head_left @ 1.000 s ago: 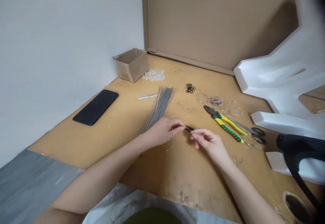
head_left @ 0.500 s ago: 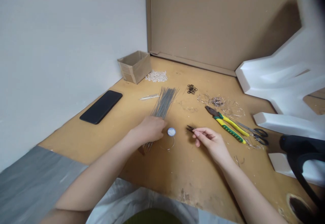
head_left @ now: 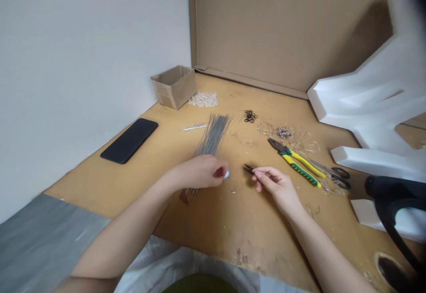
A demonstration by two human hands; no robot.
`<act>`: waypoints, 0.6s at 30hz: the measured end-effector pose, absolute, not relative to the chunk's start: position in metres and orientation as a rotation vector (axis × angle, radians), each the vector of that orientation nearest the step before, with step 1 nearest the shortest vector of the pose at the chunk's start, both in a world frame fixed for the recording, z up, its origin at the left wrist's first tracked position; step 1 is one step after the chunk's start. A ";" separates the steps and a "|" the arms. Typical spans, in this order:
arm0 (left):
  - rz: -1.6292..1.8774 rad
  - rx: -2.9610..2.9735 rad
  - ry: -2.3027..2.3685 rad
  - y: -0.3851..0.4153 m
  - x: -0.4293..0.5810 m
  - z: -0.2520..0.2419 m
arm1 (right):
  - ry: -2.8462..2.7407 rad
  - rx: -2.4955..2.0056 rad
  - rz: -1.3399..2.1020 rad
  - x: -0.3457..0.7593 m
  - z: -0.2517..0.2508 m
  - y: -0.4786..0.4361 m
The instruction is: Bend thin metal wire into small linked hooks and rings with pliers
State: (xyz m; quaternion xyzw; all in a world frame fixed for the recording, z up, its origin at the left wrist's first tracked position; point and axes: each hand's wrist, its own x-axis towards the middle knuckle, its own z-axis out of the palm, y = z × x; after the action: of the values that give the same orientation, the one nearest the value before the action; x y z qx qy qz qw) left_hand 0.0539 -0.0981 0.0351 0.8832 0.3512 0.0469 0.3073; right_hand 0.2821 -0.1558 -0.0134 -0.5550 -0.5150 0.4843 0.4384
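My left hand [head_left: 206,171] is closed with curled fingers at a small round spool with a blue-and-white label [head_left: 226,174]. Most of the spool is hidden behind the fingers, and a fine wire trails from it to the right. Under and behind that hand lies a bundle of thin grey wires [head_left: 214,135] on the table. To the right, my right hand [head_left: 271,182] pinches a small dark item with two pointed prongs [head_left: 248,168]. Its tips point left, toward the spool; the rest is covered by the fingers.
Pliers with yellow-green handles [head_left: 301,166] and scissors [head_left: 339,178] lie right, near tangled wire scraps [head_left: 286,132]. Black rings [head_left: 250,116], clear beads [head_left: 203,99], a cardboard box [head_left: 175,88] and thin silvery sticks [head_left: 194,126] sit farther back. A phone [head_left: 129,140] lies left; white foam [head_left: 362,160] stands right.
My left hand has moved right, off the wire bundle and onto the spool, now mostly covering it. My right hand keeps its place and its pinch on the dark pronged item.
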 end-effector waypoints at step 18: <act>0.658 1.741 0.886 -0.114 0.097 0.000 | -1.392 -1.411 1.101 0.272 -0.009 -0.166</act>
State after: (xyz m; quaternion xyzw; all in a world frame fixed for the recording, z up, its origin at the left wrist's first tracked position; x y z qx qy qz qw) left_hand 0.0972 -0.1137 -0.0002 0.7243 0.3687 0.2738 0.5143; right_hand 0.2724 -0.1656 -0.0090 -0.5637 -0.5563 0.4398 0.4235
